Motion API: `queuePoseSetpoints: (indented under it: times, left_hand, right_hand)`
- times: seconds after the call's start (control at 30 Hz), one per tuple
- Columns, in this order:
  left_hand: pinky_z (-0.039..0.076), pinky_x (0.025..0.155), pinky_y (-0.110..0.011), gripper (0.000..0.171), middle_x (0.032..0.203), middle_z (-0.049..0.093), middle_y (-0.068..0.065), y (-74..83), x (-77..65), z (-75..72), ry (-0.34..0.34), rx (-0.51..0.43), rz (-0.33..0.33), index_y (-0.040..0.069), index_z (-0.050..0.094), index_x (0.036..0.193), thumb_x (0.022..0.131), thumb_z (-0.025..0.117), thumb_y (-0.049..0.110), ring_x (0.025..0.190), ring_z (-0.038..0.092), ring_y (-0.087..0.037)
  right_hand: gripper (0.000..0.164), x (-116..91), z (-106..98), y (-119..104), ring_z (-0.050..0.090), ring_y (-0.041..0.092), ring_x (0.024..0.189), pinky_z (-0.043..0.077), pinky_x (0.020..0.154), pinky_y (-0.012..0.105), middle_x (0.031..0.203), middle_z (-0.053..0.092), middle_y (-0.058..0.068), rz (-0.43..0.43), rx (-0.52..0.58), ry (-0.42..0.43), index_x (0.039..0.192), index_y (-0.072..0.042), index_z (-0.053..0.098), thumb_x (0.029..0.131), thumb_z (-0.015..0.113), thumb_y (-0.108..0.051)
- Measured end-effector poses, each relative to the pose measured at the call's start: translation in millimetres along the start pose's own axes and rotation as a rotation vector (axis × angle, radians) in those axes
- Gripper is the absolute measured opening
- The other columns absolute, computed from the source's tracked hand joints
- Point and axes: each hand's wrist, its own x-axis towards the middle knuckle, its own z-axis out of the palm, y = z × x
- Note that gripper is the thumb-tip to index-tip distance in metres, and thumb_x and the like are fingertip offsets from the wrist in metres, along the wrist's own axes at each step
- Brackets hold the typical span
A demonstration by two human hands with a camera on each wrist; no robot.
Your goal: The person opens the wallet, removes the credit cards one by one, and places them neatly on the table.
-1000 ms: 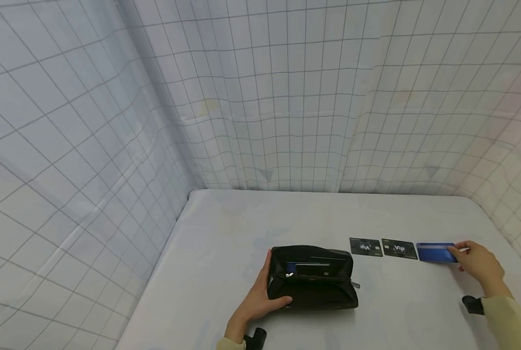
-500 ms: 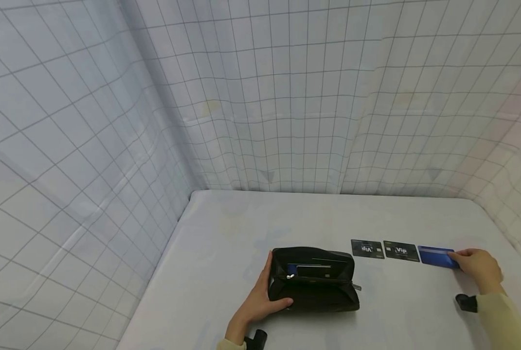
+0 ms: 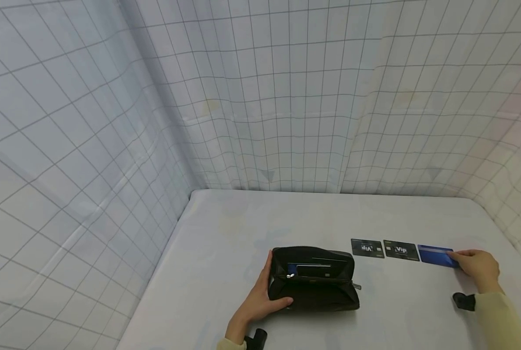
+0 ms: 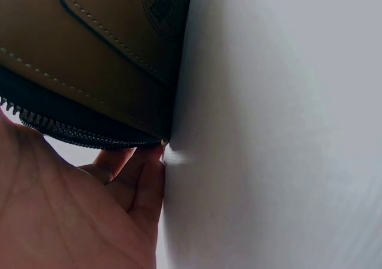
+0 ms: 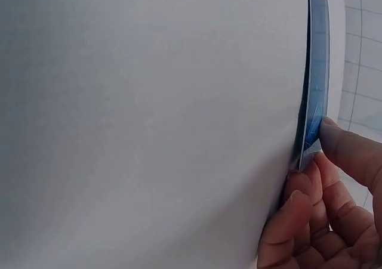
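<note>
A black zip wallet (image 3: 313, 294) stands gaping on the white table, with a blue card and other cards in its inner pocket. My left hand (image 3: 258, 296) holds its left end, thumb across the front and fingers along the side. In the left wrist view, the wallet's brown stitched face (image 4: 101, 60) and zip edge show beside the palm (image 4: 77, 203). Far to the right, a blue card (image 3: 436, 255) lies at the end of a row. My right hand (image 3: 481, 267) pinches its right end; the right wrist view shows the thumb (image 5: 349, 150) against the card (image 5: 317, 72).
Two black VIP cards, the left one (image 3: 367, 248) and the middle one (image 3: 401, 250), lie in line with the blue card on the white table (image 3: 225, 233). Grid-patterned white curtains (image 3: 260, 121) enclose the back and sides. A zip pull (image 3: 356, 287) sticks out at the wallet's right.
The blue card's right end has swung slightly toward me, so it follows the slant of the row. My right hand and forearm have shifted a little left. The left hand keeps its hold.
</note>
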Motion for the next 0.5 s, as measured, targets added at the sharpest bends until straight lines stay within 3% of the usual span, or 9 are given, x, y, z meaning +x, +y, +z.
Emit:
queuePoseSetpoints:
  times: [0.13,0.3,0.5]
  left_hand:
    - [0.022,0.099,-0.066,0.111,0.157,-0.003,0.006,0.7,0.1,0.1,0.000,0.002,-0.002,0.030,-0.006,0.153,0.080,0.077,0.035,0.141,0.008,-0.031]
    - [0.022,0.099,-0.066,0.111,0.157,-0.003,0.006,1.0,-0.2,0.1,0.000,0.002,-0.005,0.031,-0.006,0.153,0.080,0.077,0.035,0.141,0.009,-0.031]
    - [0.022,0.100,-0.066,0.112,0.157,-0.002,0.006,1.5,-0.6,0.3,0.003,-0.004,0.000,0.030,-0.006,0.153,0.079,0.077,0.034,0.141,0.009,-0.031]
  right_hand:
    - [0.048,-0.9,1.3,-0.4,0.046,0.049,0.094,0.032,0.075,0.051,0.094,0.059,0.033,-0.004,0.007,0.023,0.097,0.013,0.065,0.091,0.060,-0.034]
    - [0.048,-1.8,1.4,-0.3,0.048,0.041,0.086,0.030,0.067,0.042,0.073,0.061,0.014,0.001,0.009,0.026,0.097,0.013,0.065,0.091,0.060,-0.034]
    - [0.048,-2.0,1.4,-0.4,0.048,0.038,0.083,0.030,0.066,0.041,0.068,0.060,0.007,-0.003,0.011,0.026,0.096,0.014,0.064,0.090,0.060,-0.034]
